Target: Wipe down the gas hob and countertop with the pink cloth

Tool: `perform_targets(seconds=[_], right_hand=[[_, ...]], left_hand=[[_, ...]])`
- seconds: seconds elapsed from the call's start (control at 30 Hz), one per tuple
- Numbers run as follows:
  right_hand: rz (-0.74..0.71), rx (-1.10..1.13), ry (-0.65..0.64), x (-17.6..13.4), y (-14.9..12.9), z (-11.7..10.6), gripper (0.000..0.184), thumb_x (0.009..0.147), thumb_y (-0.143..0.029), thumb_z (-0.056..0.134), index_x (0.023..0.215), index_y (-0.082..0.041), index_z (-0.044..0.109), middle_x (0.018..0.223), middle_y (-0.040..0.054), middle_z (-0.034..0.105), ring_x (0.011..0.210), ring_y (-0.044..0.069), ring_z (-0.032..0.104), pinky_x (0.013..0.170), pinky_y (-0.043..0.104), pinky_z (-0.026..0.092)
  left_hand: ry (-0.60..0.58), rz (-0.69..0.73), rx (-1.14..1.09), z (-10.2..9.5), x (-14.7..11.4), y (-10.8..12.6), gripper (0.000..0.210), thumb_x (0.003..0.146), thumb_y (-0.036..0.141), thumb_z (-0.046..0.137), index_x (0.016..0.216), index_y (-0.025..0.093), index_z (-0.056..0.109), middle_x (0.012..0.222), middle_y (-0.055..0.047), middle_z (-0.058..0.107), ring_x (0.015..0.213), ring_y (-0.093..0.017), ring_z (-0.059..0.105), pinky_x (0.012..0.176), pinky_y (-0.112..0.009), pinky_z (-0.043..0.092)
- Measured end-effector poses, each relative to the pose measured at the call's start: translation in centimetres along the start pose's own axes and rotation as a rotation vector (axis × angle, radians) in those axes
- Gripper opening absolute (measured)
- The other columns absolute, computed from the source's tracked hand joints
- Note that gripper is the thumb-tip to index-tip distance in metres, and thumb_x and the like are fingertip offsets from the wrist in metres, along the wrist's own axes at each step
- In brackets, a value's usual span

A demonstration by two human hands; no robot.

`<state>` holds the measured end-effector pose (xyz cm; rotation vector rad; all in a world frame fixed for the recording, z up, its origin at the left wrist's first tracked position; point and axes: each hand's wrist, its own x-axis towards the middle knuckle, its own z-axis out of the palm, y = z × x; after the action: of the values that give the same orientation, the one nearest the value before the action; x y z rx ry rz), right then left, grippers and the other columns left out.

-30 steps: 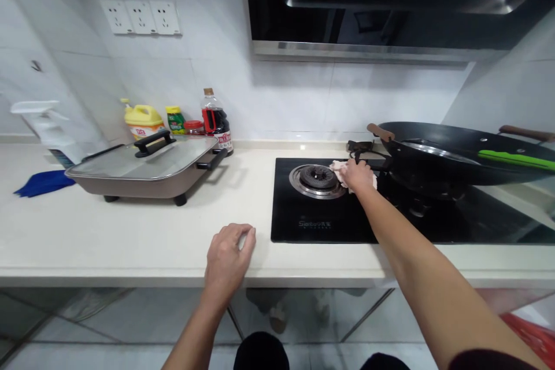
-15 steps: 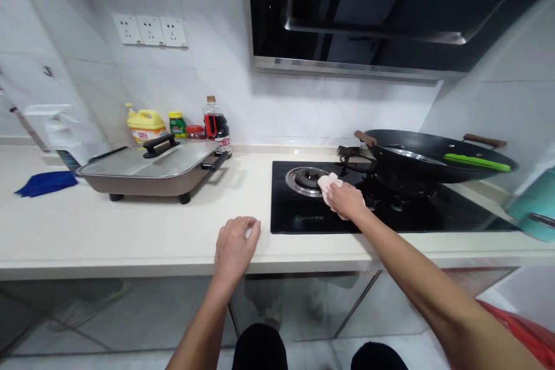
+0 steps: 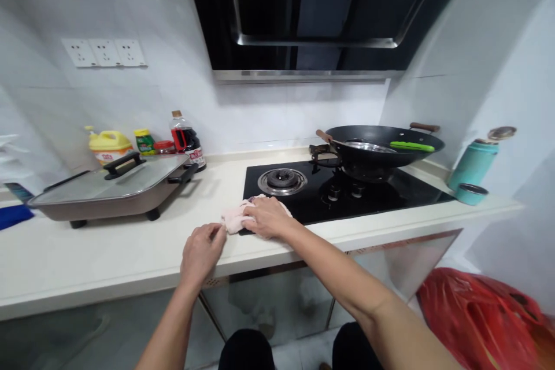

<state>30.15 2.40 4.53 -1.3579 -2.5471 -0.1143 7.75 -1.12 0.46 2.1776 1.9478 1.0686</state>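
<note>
Head view: pale counter [image 3: 108,260], which ran below everything listed. Black cooktop [image 3: 314,185], set into it. Dark wok [image 3: 385,159], which stood over the right burner. Pink cloth [image 3: 234,218], which lay across the cooktop's near left corner onto the counter. Right hand [image 3: 269,217], which grasped the cloth from above. Left hand [image 3: 202,248], fingers curled beside the cloth; whether they pinched it could not be told.

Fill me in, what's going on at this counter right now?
A person's right hand holds a pale pink cloth down over the front left corner of the black cooktop, part of it lying on the counter. The left hand is loosely curled by the cloth's edge; whether it touches is unclear. A wok stands on the cooktop's right side, and a lidded pan stands farther left.
</note>
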Motion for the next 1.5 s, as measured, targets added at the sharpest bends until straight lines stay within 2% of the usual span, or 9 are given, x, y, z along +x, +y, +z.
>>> perform_targets(seconds=[0.17,0.53,0.73,0.83,1.03,1.13,1.27,1.37,1.5], right_hand=[[0.096,0.004,0.013,-3.9,4.5,-1.5,0.04,0.105,-0.053,0.05,0.131,-0.03,0.071,0.139,0.0102,0.065,0.125,0.03,0.059,0.1,0.043,0.045],[0.386,-0.1,0.018,-17.8,14.5,-3.4,0.036,0.102,-0.038,0.055,0.135,-0.032,0.069,0.14,0.0084,0.064,0.12,0.027,0.06,0.098,0.037,0.04],[0.62,-0.25,0.046,-20.8,16.5,-3.7,0.033,0.099,-0.041,0.058,0.123,-0.024,0.072,0.118,0.0126,0.066,0.106,0.028,0.063,0.087,0.034,0.041],[0.691,-0.209,0.102,-22.4,17.5,-3.9,0.027,0.096,-0.037,0.061,0.116,-0.023,0.072,0.109,0.01,0.066,0.099,0.026,0.063,0.083,0.032,0.041],[0.895,-0.221,0.29,-26.8,24.0,-6.5,0.033,0.097,-0.044,0.054,0.119,-0.025,0.071,0.111,0.0108,0.067,0.101,0.028,0.065,0.082,0.034,0.045],[0.982,-0.264,0.278,-26.8,28.2,-7.7,0.05,0.103,-0.05,0.041,0.142,-0.029,0.064,0.125,0.0148,0.066,0.111,0.033,0.065,0.09,0.042,0.048],[1.115,-0.185,0.015,-23.8,31.8,-7.3,0.067,0.102,-0.068,0.037,0.159,-0.036,0.051,0.151,0.0176,0.057,0.132,0.044,0.056,0.105,0.061,0.042],[1.196,-0.162,-0.111,-21.2,32.6,-6.6,0.077,0.099,-0.076,0.035,0.158,-0.03,0.054,0.159,0.0201,0.05,0.143,0.049,0.046,0.111,0.069,0.034],[1.137,-0.214,-0.115,-20.0,31.0,-6.0,0.066,0.105,-0.062,0.032,0.156,-0.027,0.056,0.157,0.0205,0.051,0.141,0.044,0.049,0.111,0.065,0.035]], left_hand=[[0.005,-0.041,-0.005,-0.1,0.5,-0.4,0.043,0.088,0.053,0.049,0.095,0.023,0.078,0.109,-0.01,0.082,0.101,-0.029,0.072,0.092,-0.038,0.054],[0.002,-0.058,0.004,0.2,0.9,-0.9,0.047,0.087,0.057,0.049,0.097,0.022,0.079,0.11,-0.013,0.081,0.097,-0.031,0.073,0.093,-0.042,0.055],[-0.021,-0.065,0.022,0.1,0.8,-0.5,0.05,0.087,0.058,0.047,0.099,0.02,0.079,0.112,-0.014,0.08,0.1,-0.034,0.073,0.093,-0.045,0.055],[-0.021,-0.06,0.022,0.0,0.7,-0.4,0.052,0.087,0.059,0.046,0.099,0.02,0.079,0.113,-0.014,0.08,0.101,-0.034,0.073,0.094,-0.045,0.055],[-0.036,-0.071,0.038,0.0,0.8,-0.3,0.052,0.089,0.058,0.045,0.098,0.02,0.079,0.112,-0.014,0.08,0.107,-0.035,0.071,0.096,-0.045,0.055],[-0.039,-0.092,0.046,0.0,0.8,-0.2,0.052,0.09,0.057,0.044,0.099,0.02,0.079,0.112,-0.015,0.079,0.109,-0.035,0.07,0.097,-0.046,0.054],[-0.06,-0.098,0.057,0.1,0.8,-0.3,0.052,0.092,0.057,0.044,0.102,0.02,0.079,0.114,-0.015,0.078,0.113,-0.036,0.069,0.099,-0.047,0.054],[-0.074,-0.118,0.081,0.1,1.0,-0.3,0.05,0.094,0.056,0.044,0.102,0.022,0.079,0.115,-0.014,0.078,0.113,-0.035,0.07,0.098,-0.047,0.054],[-0.076,-0.109,0.117,0.3,1.1,-0.4,0.046,0.096,0.054,0.045,0.103,0.023,0.078,0.116,-0.012,0.078,0.107,-0.033,0.071,0.093,-0.045,0.056]])
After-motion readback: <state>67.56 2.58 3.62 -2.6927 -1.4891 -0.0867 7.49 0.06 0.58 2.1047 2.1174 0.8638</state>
